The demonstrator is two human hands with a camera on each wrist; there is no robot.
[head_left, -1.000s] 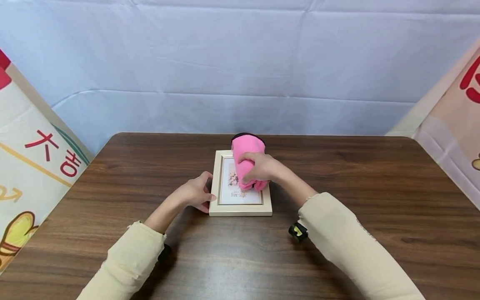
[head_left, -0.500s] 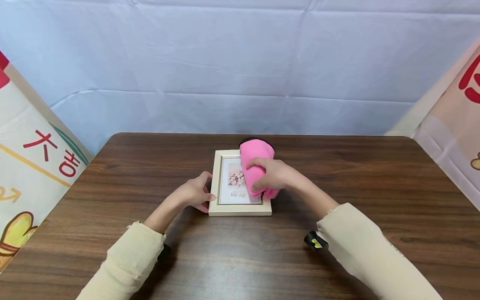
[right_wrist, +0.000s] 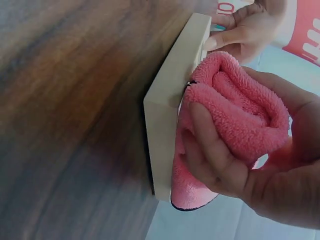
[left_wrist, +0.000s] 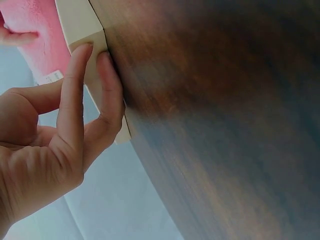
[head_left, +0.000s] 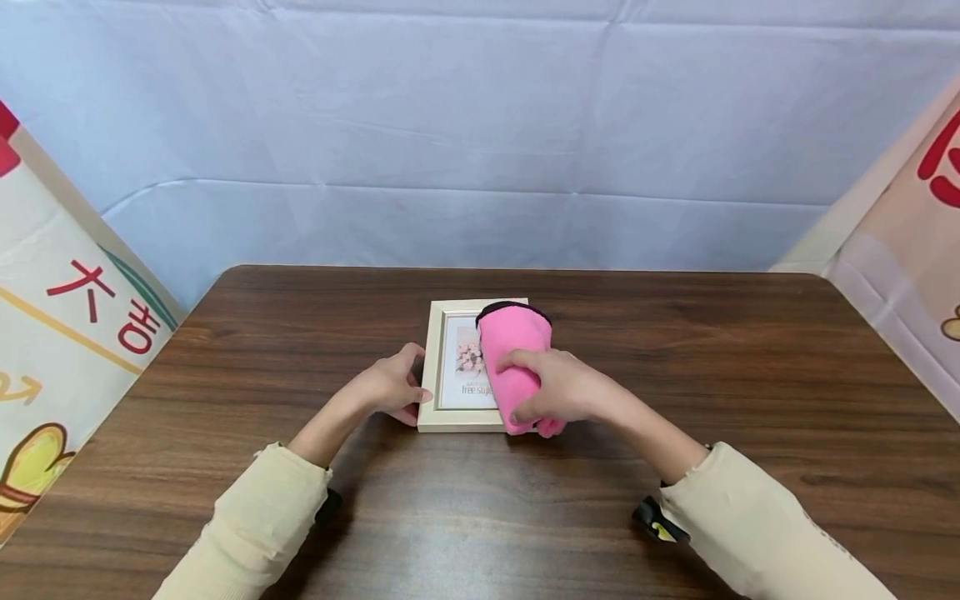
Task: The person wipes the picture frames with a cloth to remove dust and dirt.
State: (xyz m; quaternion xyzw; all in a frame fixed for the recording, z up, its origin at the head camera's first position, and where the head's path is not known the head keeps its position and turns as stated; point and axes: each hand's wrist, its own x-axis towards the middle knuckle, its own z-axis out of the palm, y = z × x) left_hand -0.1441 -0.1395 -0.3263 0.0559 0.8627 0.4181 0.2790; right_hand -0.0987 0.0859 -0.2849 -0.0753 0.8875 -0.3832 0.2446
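Note:
A cream picture frame (head_left: pixel 432 367) with a flower print lies flat on the table. The left hand (head_left: pixel 390 387) grips its left edge, thumb on top; in the left wrist view two fingers of that hand (left_wrist: pixel 65 115) touch the frame's side (left_wrist: pixel 82 22). Folded pink cloth (head_left: pixel 513 333) with a black border covers the right part of the frame, held by the right hand (head_left: pixel 558 385). Seen from the right wrist, fingers and thumb of that hand (right_wrist: pixel 260 170) curl round the rolled cloth (right_wrist: pixel 235 110), which rests against the frame (right_wrist: pixel 167 90).
The brown wooden table (head_left: pixel 300 333) surrounds the frame on all sides. Behind it hangs a pale blue-white cloth backdrop (head_left: pixel 450 125). Printed sheets stand at the left (head_left: pixel 90 333) and right (head_left: pixel 907 250). Dark straps show at both sleeves.
The right hand and pink cloth have moved right, then toward the frame's near edge, uncovering part of the print. The left hand and the frame have stayed in place.

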